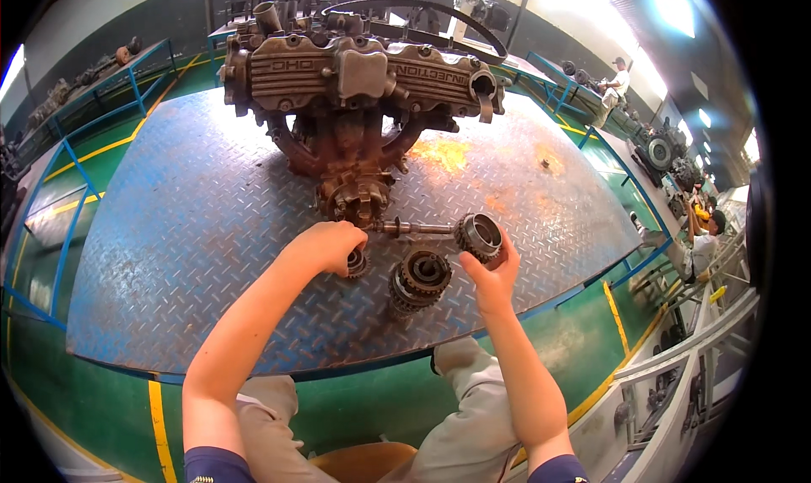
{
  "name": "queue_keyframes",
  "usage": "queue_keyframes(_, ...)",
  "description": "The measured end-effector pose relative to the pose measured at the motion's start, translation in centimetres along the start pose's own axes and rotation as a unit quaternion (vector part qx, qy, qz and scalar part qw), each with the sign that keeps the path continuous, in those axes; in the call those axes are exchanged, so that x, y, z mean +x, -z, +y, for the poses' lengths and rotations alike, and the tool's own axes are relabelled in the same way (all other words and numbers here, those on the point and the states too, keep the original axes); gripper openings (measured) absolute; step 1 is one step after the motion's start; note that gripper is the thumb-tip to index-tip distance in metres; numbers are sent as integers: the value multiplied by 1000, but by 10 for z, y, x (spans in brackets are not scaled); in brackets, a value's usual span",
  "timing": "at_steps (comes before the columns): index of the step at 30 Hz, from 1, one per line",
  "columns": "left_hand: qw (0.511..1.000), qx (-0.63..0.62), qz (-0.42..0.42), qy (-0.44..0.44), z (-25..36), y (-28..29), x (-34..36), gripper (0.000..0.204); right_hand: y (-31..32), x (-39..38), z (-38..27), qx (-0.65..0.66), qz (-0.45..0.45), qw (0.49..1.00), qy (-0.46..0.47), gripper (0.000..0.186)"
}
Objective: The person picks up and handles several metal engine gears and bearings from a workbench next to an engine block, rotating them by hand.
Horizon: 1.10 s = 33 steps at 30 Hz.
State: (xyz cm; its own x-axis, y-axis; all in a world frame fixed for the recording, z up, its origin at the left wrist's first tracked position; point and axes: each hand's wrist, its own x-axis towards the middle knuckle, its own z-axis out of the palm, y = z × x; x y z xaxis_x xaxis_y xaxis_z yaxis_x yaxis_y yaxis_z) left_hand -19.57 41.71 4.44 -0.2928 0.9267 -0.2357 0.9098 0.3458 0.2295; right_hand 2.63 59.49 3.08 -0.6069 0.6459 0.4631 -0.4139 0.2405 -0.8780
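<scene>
My right hand (494, 272) grips a toothed gear ring (480, 236) from its right side, thumb at the near edge and fingers behind. A slim metal shaft (422, 228) lies left of the ring, its right end reaching the ring; I cannot tell whether they are joined. My left hand (328, 245) is closed over a small gear (358, 264), its fingers partly hiding it. Between the hands, a stack of dark gears (420, 282) stands on the metal tabletop (211, 272), tilted in this view.
A large rusty engine (355, 86) fills the far side of the table, with a black belt (439, 11) behind it. Blue-framed benches (127, 73) with metal parts stand left and right. One person (615, 86) stands at the far right; another (701, 246) sits nearer. Grey rails (693, 356) run lower right.
</scene>
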Motion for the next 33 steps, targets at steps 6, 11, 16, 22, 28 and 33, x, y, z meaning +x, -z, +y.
queue_keyframes(6, 1000, -4, 17, -7, -2, -2, 1, 49, 17, 14, 1, -225, 25, 968, -107, 55)
queue_keyframes(11, 1000, -9, 24, -15, 0, 0, 5, 48, 35, 14, 16, -370, 13, 922, -111, 46)
queue_keyframes(16, 998, -32, 48, -23, -7, -4, 2, 46, 34, 10, 16, -516, -60, 838, -164, 40)
queue_keyframes(22, 997, -28, 59, -35, -14, -12, 1, 49, 38, 15, -1, -613, -112, 728, -285, 58)
queue_keyframes(28, 998, -11, 49, -29, -9, -7, 3, 54, 35, 15, 2, -662, -124, 667, -318, 52)
queue_keyframes(33, 999, 4, 48, -23, -8, -7, -4, 53, 29, 24, 10, -659, -149, 649, -350, 66)
